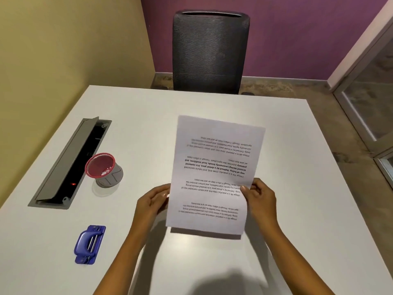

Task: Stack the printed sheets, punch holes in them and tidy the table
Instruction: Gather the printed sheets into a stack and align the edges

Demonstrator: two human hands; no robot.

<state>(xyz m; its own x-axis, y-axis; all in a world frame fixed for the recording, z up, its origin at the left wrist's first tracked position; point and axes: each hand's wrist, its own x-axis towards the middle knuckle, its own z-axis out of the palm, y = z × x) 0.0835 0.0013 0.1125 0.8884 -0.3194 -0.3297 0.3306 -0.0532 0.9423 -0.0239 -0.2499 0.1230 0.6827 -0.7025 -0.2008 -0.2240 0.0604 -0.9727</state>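
Note:
A stack of white printed sheets (214, 167) is held upright above the white table (297, 209), its text upside down to me and its lower edge just off the surface. My left hand (152, 204) grips the stack's left edge and my right hand (258, 198) grips its right edge. A blue hole punch (89, 244) lies flat on the table at the near left, well apart from both hands.
A red mesh cup (104, 170) stands left of the sheets. Beside it an open grey cable tray (68, 165) is set into the table. A dark office chair (209, 52) stands at the far edge. A glass partition (370, 103) runs along the right.

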